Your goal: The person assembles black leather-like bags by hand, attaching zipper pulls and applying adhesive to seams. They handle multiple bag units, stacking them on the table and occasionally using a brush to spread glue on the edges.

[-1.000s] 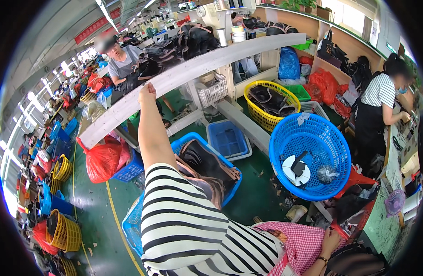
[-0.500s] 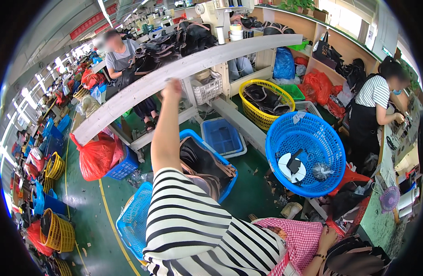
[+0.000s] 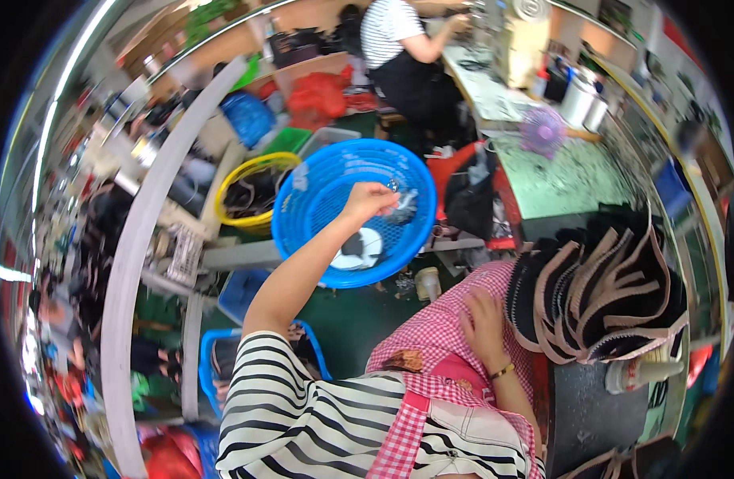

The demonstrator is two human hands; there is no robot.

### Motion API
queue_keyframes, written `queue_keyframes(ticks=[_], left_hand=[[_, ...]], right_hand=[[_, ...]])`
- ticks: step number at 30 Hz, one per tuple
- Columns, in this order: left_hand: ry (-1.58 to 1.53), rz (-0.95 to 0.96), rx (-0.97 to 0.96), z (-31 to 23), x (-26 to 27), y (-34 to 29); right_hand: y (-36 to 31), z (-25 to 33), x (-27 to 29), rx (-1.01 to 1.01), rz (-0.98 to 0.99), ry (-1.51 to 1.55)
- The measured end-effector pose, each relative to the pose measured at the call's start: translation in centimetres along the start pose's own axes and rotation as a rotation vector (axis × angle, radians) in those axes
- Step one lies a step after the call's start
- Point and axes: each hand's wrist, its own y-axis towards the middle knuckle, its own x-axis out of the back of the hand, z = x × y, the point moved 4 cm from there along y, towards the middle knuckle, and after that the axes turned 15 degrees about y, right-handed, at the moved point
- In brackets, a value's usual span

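Note:
My left hand is over the blue round basket, arm stretched out. Its fingers are pinched together, and a small shiny thing shows at their tips, too blurred to name. Beneath it in the basket lie a white round piece and a clear plastic bag. My right hand lies on the pink checked apron over my lap, fingers spread and holding nothing. Just to its right is a stack of black shoe uppers with tan edging.
A pale curved beam runs down the left. A yellow basket and a blue crate hold dark pieces. Beyond the basket, a person in a striped top works at a green table with a purple fan.
The view has swung right. My left hand has moved from beside the pale beam to over the blue basket. The stack of shoe uppers now shows fully; my right hand stays at the apron.

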Motion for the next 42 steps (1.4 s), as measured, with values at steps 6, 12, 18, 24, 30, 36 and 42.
queue_keyframes(ticks=[6,12,18,24,30,36,42], left_hand=[[0.847,-0.048,-0.346,-0.1,-10.2,14.4],[0.827,-0.297,-0.479,-2.1,-18.8,23.2],[1.093,-0.053,-0.507,-2.1,-23.1,26.8],[1.245,-0.046,-0.165,0.6,-25.0,31.3],[1.135,0.257,-0.537,2.8,-20.0,33.8],[0.606,-0.109,-0.919,-18.5,-16.9,15.9],[0.390,0.251,-2.030,-39.5,-28.0,-20.3]], right_hand=[[-4.8,1.5,3.6,-0.227,-0.054,0.208],[-10.0,1.1,4.9,-0.510,-0.194,0.167],[-11.3,0.5,4.3,-0.706,-0.320,0.170],[-12.1,0.5,5.0,-0.798,-0.243,0.169],[-13.2,9.5,15.7,-0.938,-0.564,0.445],[-18.1,13.6,27.4,-0.609,-1.475,0.063],[-19.5,-0.3,34.8,-0.427,-1.364,0.090]])
